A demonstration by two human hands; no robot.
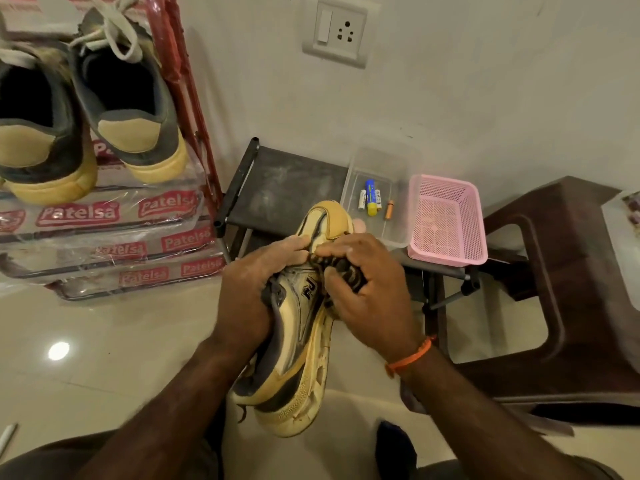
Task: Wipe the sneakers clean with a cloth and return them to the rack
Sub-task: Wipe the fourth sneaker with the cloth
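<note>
I hold a tan and dark grey sneaker [298,344] in the air in front of me, toe pointing away and sole turned to the right. My left hand [256,289] grips its upper along the left side. My right hand [363,289] is closed over the dark laces near the tongue, with a dark bunched thing under its fingers; whether that is cloth or lace I cannot tell. Two grey sneakers with tan heels [128,109] stand on the top shelf of the plastic-wrapped red rack [114,216] at the left.
A low black stand [277,188] sits against the wall and carries a clear box with batteries [377,199] and a pink basket [446,220]. A brown plastic stool [571,271] is at the right. A wall socket [336,29] is above. The floor is pale tile.
</note>
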